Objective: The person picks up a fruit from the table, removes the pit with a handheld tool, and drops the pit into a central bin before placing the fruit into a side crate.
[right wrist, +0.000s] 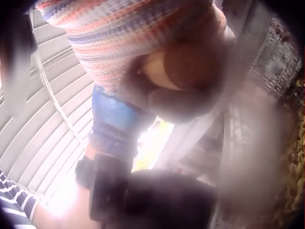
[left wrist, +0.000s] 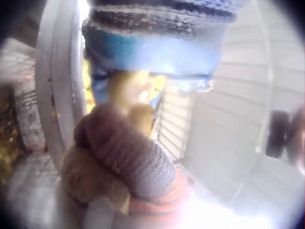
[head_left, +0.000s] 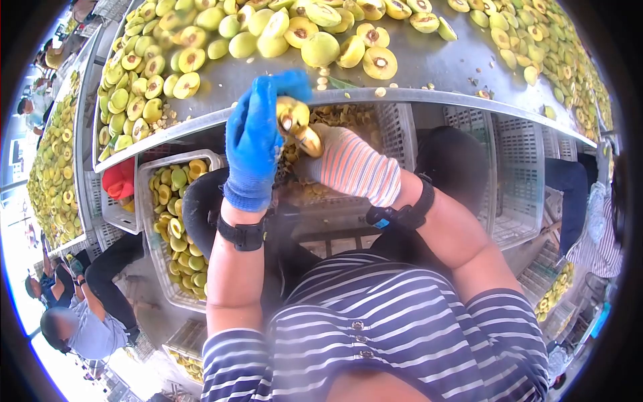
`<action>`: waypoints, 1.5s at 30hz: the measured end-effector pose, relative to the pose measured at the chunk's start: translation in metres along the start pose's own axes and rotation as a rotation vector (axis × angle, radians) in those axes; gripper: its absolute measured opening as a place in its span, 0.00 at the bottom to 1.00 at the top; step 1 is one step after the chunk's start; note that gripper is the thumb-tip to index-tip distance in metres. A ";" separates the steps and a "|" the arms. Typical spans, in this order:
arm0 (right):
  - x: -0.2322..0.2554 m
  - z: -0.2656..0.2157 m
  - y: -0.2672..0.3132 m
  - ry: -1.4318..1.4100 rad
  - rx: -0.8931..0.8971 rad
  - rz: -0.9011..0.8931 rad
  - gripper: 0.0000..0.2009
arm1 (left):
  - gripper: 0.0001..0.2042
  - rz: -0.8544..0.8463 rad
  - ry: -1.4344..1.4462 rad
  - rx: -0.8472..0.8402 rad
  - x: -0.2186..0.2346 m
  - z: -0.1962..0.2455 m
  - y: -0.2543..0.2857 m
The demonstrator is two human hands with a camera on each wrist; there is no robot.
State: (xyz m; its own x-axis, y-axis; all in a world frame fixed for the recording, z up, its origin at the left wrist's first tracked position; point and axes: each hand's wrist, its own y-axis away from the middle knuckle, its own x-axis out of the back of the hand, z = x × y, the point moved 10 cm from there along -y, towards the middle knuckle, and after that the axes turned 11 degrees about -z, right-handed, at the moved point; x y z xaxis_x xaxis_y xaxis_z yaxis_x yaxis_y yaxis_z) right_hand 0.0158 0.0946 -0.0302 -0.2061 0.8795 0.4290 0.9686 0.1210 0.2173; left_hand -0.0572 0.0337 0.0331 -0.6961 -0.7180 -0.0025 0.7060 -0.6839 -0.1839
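Fruit [head_left: 295, 124], frame centre: light, likely slippery and soft; left hand [head_left: 253, 144] curls round it, right hand [head_left: 351, 167] pinches its lower end.

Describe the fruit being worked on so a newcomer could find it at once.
Start at the long metal table heaped with halved yellow fruit. Just below its front edge, the blue-gloved left hand and the striped-gloved right hand meet around one fruit. It alone is held in hands, off the table.

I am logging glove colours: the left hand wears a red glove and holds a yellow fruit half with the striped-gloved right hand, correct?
Not quite. The glove on the left hand is blue, not red, as the head view shows. It does hold the yellow fruit half together with the striped-gloved right hand.
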 end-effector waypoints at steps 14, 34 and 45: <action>-0.042 0.018 0.021 -0.837 -0.108 -0.417 0.07 | 0.25 -0.242 0.459 0.324 -0.033 -0.043 -0.002; -0.008 0.038 0.026 0.437 -0.360 -0.262 0.19 | 0.20 0.204 -0.484 0.326 0.243 -0.004 0.019; 0.019 0.020 0.014 -0.074 -0.187 -0.017 0.19 | 0.17 -0.223 -0.562 0.686 0.187 -0.116 -0.099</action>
State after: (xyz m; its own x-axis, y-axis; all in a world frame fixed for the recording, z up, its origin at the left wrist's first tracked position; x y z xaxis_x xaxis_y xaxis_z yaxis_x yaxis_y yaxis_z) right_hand 0.0286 0.1224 -0.0363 -0.2045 0.9103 0.3600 0.9209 0.0542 0.3861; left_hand -0.2720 -0.0178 -0.0634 -0.7865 -0.3949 0.4748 0.6107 -0.6122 0.5023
